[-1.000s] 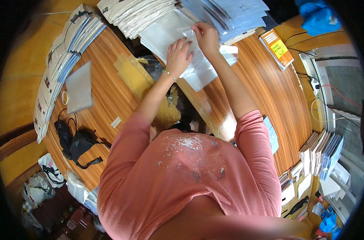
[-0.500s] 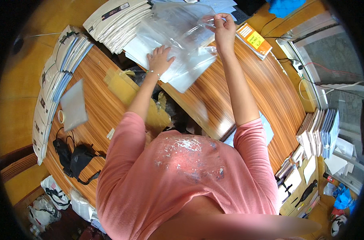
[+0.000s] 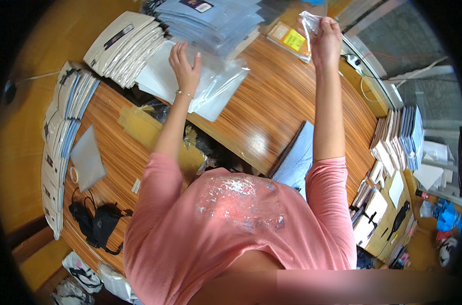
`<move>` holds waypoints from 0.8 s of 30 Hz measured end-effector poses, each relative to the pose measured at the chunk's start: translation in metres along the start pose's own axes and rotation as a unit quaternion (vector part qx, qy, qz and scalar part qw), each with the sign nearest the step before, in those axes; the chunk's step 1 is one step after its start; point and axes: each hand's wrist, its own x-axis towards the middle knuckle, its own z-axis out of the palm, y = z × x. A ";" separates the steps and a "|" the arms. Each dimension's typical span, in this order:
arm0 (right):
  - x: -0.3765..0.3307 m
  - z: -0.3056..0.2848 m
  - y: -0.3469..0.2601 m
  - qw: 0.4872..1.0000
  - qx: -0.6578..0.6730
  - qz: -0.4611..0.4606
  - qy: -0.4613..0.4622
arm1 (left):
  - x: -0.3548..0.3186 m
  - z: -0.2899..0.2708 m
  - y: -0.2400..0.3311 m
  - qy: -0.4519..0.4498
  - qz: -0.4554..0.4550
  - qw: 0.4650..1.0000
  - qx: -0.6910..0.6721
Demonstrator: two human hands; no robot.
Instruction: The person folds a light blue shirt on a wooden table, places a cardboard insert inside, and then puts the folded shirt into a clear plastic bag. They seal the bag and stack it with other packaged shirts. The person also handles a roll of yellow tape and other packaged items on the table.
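Note:
My right hand is raised at the far right of the table and pinches a clear plastic bag; only a creased part of the bag shows beside the fingers. My left hand is open, fingers spread, over a pile of clear plastic bags; whether it touches them I cannot tell. Behind that pile lies a stack of folded blue shirts in clear wrapping. A folded blue and dark garment rests on the table, partly covered by my right arm and body.
White wrapped shirts are stacked at the far left, with another long row along the left edge. An orange packet with a yellow label lies near my right hand. A black bag, tape roll and yellowish sheets lie left.
My right hand has moved right, carrying the plastic bag off the pile and uncovering the blue shirts. My left hand has shifted slightly left and its fingers point up. The view has turned somewhat.

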 end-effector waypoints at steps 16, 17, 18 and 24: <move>-0.055 -0.293 -0.155 0.881 0.453 0.105 0.082 | -0.011 0.163 0.285 -0.357 0.083 0.775 -0.515; -0.064 -0.296 -0.157 0.857 0.498 0.104 0.080 | -0.020 0.171 0.301 -0.400 0.076 0.756 -0.513; -0.074 -0.299 -0.159 0.831 0.541 0.104 0.079 | -0.029 0.179 0.316 -0.443 0.068 0.736 -0.507; -0.144 -0.322 -0.160 0.964 0.128 -0.030 0.229 | -0.059 0.177 0.391 -0.601 -0.190 0.509 -0.586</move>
